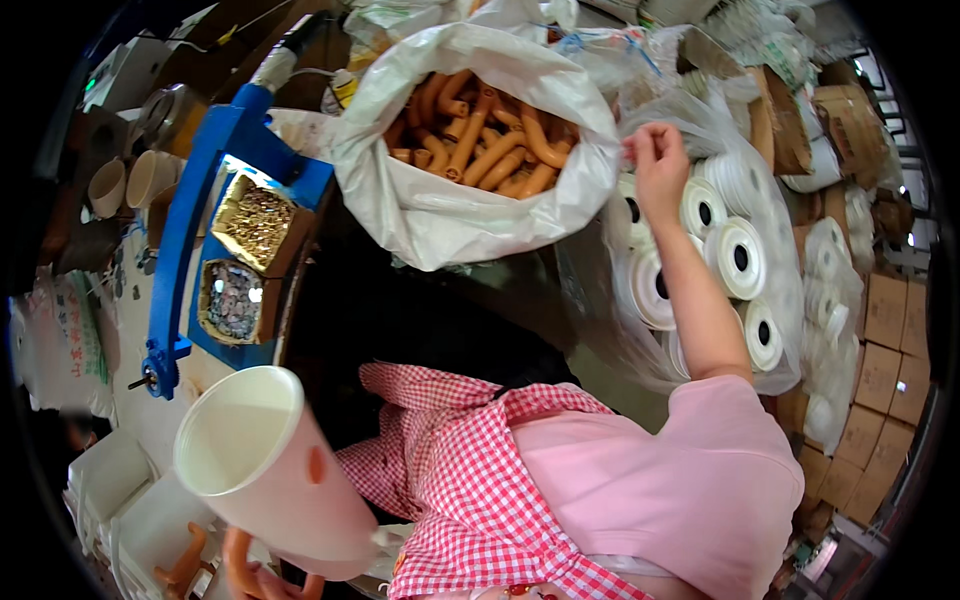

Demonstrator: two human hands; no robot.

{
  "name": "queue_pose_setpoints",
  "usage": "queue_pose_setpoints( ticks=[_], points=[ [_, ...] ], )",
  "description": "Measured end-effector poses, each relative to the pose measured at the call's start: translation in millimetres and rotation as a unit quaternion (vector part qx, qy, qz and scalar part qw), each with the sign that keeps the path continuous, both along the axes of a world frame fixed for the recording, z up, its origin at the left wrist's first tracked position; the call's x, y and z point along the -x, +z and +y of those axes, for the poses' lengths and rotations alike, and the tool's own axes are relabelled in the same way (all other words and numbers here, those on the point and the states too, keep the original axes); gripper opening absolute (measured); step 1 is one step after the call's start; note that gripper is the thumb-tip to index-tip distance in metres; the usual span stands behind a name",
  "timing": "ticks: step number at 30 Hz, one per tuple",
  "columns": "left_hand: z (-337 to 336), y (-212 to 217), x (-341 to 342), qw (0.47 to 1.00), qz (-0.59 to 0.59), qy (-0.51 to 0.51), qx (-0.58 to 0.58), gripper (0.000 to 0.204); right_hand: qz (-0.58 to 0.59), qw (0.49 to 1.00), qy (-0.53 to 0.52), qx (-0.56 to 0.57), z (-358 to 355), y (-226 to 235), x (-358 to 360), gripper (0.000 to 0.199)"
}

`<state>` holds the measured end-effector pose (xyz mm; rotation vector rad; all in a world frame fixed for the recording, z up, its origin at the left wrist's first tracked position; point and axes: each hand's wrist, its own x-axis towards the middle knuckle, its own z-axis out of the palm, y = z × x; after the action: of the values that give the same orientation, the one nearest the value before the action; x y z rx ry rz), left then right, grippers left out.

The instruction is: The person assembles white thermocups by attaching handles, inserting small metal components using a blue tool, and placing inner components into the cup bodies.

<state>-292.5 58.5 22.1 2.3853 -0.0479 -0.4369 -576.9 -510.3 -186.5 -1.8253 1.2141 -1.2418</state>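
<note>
At the lower left, my left hand (273,582) is closed around the curved orange handle (238,562) of a white plastic tub (330,510). The tub is tilted, its wide mouth up and to the left, and an orange spot shows on its side. My right hand (658,160) is raised between a white sack (420,222) and a clear plastic bag (600,275). Its fingertips are pinched together; what they hold, if anything, is too small to make out. Curved orange handles (495,160) fill the sack. White round parts with dark centre holes (740,258) lie in the clear bag.
A blue hand press (190,240) stands on the left bench, beside two boxes of small metal pieces (257,222) (232,300). More white tubs (165,515) stand at the lower left. Stacked cartons (885,310) line the right side.
</note>
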Motion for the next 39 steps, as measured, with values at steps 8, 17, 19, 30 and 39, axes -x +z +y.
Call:
queue_pose_setpoints(
  ticks=[8, 17, 19, 30, 39],
  points=[
    [1, -14, 38, 0.976, -0.129, 0.061, 0.162, 0.049, 0.576, 0.745, 0.274, -0.195, -99, -39, 46, 0.026],
    [-51, -85, 37, 0.952, -0.002, -0.154, 0.263, 0.041, 0.610, 0.678, 0.340, -0.229, -46, -79, 160, 0.038],
    [-34, -107, 47, 0.954, -0.070, -0.193, 0.220, 0.044, 0.646, 0.650, 0.333, -0.221, -58, -102, 195, 0.041],
    [-36, -121, 51, 0.968, -0.055, -0.104, 0.220, 0.050, 0.438, 0.888, 0.083, 0.112, -61, 49, 149, 0.034],
    [-22, -121, 58, 0.948, -0.190, -0.115, 0.227, 0.049, 0.510, 0.831, 0.215, 0.059, 76, 95, -11, 0.035]
  ],
)
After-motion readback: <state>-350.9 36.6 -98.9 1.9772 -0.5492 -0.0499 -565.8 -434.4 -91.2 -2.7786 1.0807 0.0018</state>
